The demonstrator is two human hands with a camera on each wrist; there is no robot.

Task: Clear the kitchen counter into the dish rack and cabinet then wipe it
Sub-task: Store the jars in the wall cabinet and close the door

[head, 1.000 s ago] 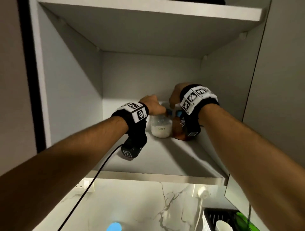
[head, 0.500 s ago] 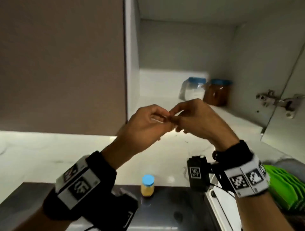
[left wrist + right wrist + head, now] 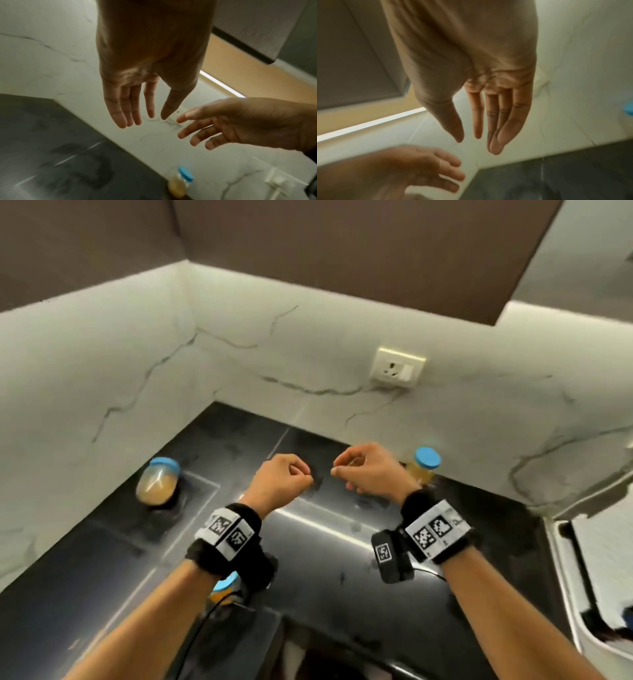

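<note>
Table (image 3: 342, 542) surface: black, glossy, smudged, set into a corner of white marble wall (image 3: 102, 354) with grey veins.

Head view. Dark cabinet (image 3: 342, 251) fronts run above the wall, and a wall socket (image 3: 399, 368) sits on the back wall. Three blue-lidded jars of yellowish contents stand on the table: left jar (image 3: 158, 481) near the corner, right jar (image 3: 424, 467) against the back wall and partly behind the right hand (image 3: 368, 470), and a third jar (image 3: 224, 589) mostly hidden under the left wrist. Left hand (image 3: 282, 479) and right hand are raised over the middle of the table, near each other but apart. Their fingers look loosely curled from here, and neither grip contains anything. White object at the right edge is blurred, not identified.

Left wrist view. It shows what the head view does not: left fingers long and relaxed, grip released, with the right hand's fingers also spread loosely. A light strip (image 3: 221, 84) glows under the cabinet. One jar shows below, by the wall and near the socket.

Right wrist view. Right palm open and slack, fingers straight, nothing in it; left hand blurred below. A blue lid shows at the right edge; which jar it belongs to cannot be told.
</note>
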